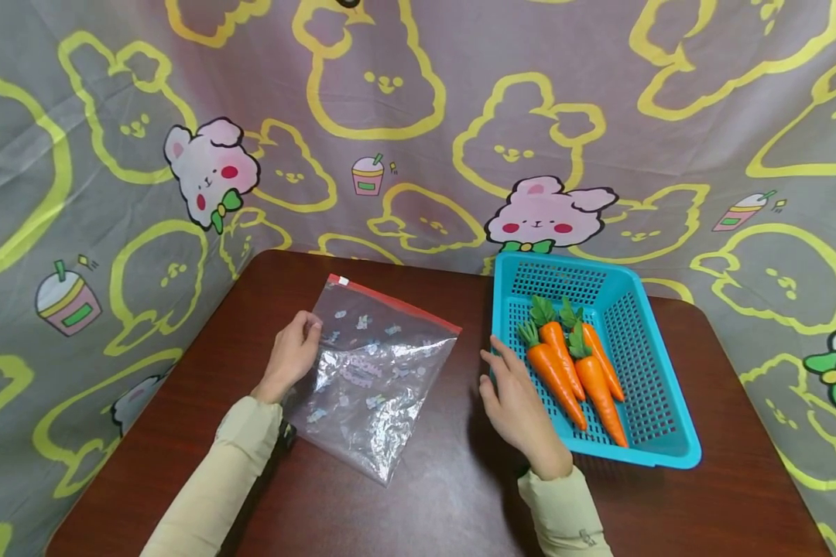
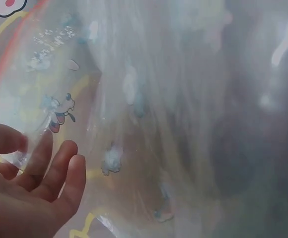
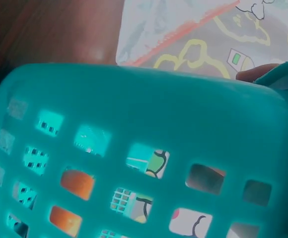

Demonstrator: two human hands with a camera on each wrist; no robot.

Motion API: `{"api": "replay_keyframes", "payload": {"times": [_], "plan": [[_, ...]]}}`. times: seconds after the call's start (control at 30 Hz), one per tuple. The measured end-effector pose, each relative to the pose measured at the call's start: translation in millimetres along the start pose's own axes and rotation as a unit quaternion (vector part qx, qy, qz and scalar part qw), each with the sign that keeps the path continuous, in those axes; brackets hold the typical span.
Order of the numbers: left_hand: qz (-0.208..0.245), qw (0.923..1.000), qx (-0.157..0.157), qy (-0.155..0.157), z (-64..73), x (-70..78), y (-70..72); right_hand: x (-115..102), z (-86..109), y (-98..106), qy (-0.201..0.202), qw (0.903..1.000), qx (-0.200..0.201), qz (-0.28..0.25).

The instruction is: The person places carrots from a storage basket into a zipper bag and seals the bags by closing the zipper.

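Observation:
A clear zip bag [image 1: 369, 371] with small printed figures and a red zip strip slants over the table, its strip at the far end. My left hand [image 1: 295, 350] pinches the bag's left edge between thumb and fingers; in the left wrist view the plastic [image 2: 134, 139] fills the space beyond that hand [image 2: 39, 188]. My right hand [image 1: 519, 398] is at the left rim of a blue plastic basket [image 1: 669, 371], fingers loosely spread and holding nothing. Several orange carrots [image 1: 557, 371] with green tops lie in the basket. A fingertip [image 3: 255, 73] shows past the basket rim in the right wrist view.
Both the bag and the basket are on a dark brown wooden table [image 1: 362, 518]. A grey curtain [image 1: 390, 85] with yellow bear and rabbit outlines hangs behind the table and along its sides. The basket stands at the table's right, near the back edge.

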State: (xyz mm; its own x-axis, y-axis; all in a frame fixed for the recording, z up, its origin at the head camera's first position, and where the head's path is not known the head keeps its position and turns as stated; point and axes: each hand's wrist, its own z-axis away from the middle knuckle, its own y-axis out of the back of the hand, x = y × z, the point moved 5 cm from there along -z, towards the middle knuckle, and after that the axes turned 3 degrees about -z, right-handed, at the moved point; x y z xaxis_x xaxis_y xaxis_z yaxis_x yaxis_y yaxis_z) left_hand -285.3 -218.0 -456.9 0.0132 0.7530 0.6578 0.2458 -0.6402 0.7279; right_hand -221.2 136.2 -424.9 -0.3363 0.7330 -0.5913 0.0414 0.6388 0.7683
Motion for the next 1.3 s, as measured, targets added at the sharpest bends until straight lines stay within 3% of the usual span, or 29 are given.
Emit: {"api": "replay_keyframes", "payload": {"times": [0.23, 0.6, 0.83, 1.13, 1.3], "plan": [[0.004, 0.9996, -0.004, 0.027, 0.2, -0.7, 2.4, -1.9, -0.8, 0.5, 0.007, 1.0000, 0.002, 0.002], [0.013, 0.9995, -0.017, 0.023, 2.8, -0.2, 1.3, -9.4, -2.9, 2.4, 0.026, 0.9995, 0.010, 0.014], [0.030, 0.9994, -0.017, -0.010, 5.1, 9.1, 3.0, -18.2, -4.6, 4.7, 0.051, 0.9982, 0.028, 0.007], [0.047, 0.9972, -0.027, -0.052, 7.8, 21.5, 4.0, -36.7, -2.9, 7.2, 0.034, 0.9992, -0.004, -0.019], [0.047, 0.9937, -0.038, -0.094, 11.8, 35.0, 2.8, -46.6, -1.3, 5.1, 0.031, 0.9987, -0.031, -0.024]]}}
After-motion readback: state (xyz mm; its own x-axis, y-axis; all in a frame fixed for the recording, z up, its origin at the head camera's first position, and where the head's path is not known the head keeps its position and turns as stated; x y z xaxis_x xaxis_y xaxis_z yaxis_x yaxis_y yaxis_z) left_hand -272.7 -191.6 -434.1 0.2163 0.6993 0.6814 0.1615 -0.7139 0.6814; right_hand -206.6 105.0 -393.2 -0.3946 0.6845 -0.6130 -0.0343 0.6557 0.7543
